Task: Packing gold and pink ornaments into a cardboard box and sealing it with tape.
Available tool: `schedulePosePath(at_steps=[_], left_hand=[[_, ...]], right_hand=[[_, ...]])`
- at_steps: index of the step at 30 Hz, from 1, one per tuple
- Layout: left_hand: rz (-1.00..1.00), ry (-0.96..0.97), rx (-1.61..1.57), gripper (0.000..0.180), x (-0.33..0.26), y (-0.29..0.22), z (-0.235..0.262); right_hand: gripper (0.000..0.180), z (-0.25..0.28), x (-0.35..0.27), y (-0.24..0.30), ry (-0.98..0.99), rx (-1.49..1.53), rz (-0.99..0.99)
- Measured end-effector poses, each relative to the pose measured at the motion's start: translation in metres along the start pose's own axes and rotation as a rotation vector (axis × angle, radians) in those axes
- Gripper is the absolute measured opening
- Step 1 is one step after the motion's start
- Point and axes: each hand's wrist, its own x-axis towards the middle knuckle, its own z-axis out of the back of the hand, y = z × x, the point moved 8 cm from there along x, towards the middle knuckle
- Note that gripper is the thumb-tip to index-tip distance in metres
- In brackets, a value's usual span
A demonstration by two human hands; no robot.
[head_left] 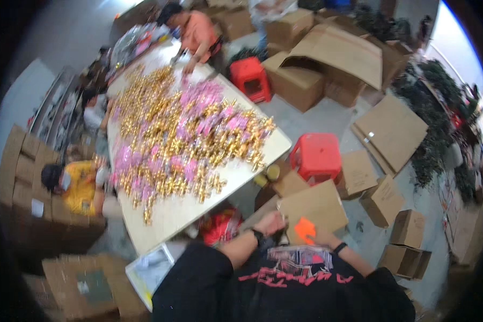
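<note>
In front of my body stands a brown cardboard box (pixel 319 206), its top face toward me. My right hand (pixel 323 238) is at the box's near side, closed on a bright orange flat piece (pixel 305 229) whose exact kind is too blurred to tell. At the box's left edge is my left hand (pixel 272 221), its fingers curled together; whatever they grip is hidden by the blur. Left of the hands, a long pale table (pixel 233 185) carries a big heap of gold beaded-looking pieces (pixel 161 123) mixed with pink ones in clear wrapping.
Two red stools (pixel 316 155) (pixel 250 79) stand right of the table. Several cardboard boxes (pixel 383 199) sit on the floor to the right. A red bag (pixel 221 225) lies under the table's near end. People (pixel 80 185) (pixel 198 35) work along the table's left side and far end.
</note>
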Motion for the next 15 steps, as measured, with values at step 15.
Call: schedulePosePath(at_steps=[15], left_hand=[[0.017,-0.069,1.209,0.036,-0.048,-0.035,-0.004]], right_hand=[[0.052,0.011,0.032,0.12,0.497,1.948,0.047]])
